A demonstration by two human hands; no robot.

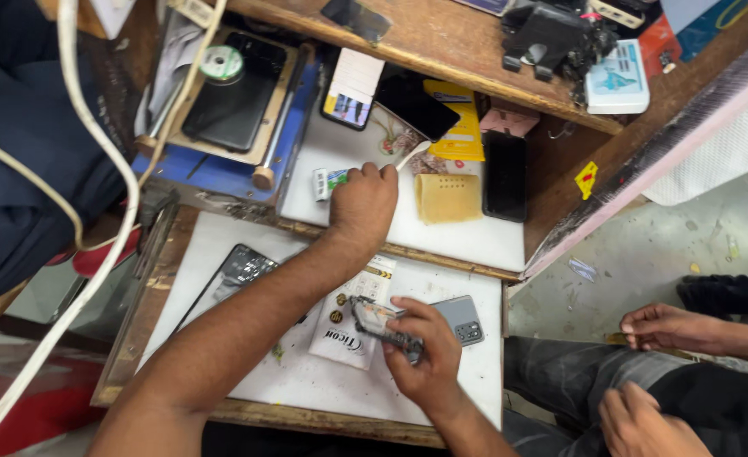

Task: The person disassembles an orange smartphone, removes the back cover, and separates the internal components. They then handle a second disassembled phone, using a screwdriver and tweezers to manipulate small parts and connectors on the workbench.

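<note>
Right grip: right hand (425,360) clamps a bare phone frame (382,326), fingers curled over its long edge, lower centre of the frame.
Handling: the frame looks light, thin, stiff and fragile; best held by the edges.
Left grip: left hand (364,201) pinches a slim white tool (412,156) at centre frame.
Pose: left forearm stretches diagonally up; right wrist bends inward.
Around: grey phone (465,316) just beside the frame, on the white mat (289,381).

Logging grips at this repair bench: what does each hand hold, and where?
Right hand grips a grey phone by its left end. Left hand pinches a white-handled tool at its lower end.
</note>
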